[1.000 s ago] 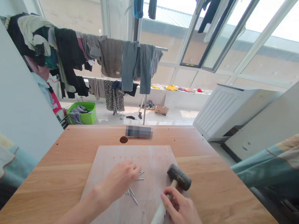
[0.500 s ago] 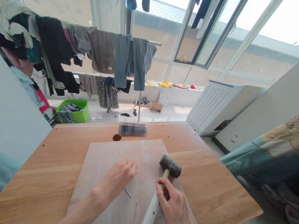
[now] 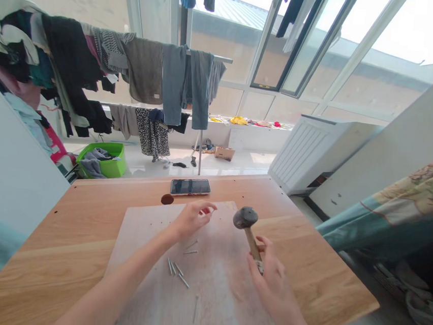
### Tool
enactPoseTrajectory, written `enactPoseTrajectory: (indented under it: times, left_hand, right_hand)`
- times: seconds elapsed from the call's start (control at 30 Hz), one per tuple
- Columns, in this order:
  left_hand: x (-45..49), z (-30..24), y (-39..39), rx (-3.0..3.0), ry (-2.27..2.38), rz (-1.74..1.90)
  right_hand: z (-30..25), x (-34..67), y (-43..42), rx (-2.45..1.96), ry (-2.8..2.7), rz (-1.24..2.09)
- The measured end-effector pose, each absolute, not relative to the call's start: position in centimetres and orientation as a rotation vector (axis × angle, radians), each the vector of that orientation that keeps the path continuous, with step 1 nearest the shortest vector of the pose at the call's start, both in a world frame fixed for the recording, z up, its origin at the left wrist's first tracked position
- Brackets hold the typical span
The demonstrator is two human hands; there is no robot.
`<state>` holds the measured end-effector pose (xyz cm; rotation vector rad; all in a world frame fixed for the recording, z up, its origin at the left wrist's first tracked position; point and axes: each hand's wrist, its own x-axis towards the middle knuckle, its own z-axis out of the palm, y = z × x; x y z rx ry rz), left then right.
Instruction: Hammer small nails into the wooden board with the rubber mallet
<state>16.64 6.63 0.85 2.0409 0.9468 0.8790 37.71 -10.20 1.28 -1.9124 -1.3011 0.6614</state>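
Note:
My left hand (image 3: 192, 218) is over the far part of a pale wooden board (image 3: 143, 288), near a row of small holes. Its thumb and fingers are pinched together; whatever is between them is too small to make out. My right hand (image 3: 273, 270) grips a mallet (image 3: 246, 218) by its handle, the dark head raised above the board's right edge. Several loose nails (image 3: 183, 281) lie on the board below my left wrist. One more nail (image 3: 195, 308) lies apart, closer to me. My left hand partly covers the row of holes.
The board rests on a wooden table (image 3: 329, 265). A phone (image 3: 190, 186) lies at the table's far edge, beside a round hole (image 3: 167, 199). Beyond stand a loaded clothes rack (image 3: 144, 74) and a green basket (image 3: 115, 163). A curtain (image 3: 400, 200) hangs at the right.
My left hand has moved away from the loose nails, up and right towards the row of holes. My right hand has lifted the mallet off the board and tilted its head.

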Motion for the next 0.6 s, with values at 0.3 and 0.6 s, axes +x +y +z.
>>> enactPoseTrajectory:
  times: [0.3, 0.6]
  left_hand:
    - [20.5, -1.6, 8.1, 2.015, 0.887, 0.905]
    - [20.1, -1.1, 7.5, 2.092, 0.856, 0.882]
  right_hand:
    - [-0.1, 37.0, -9.0, -1.921, -1.413, 0.610]
    - [0.9, 37.2, -8.8, -1.932, -1.317, 0.837]
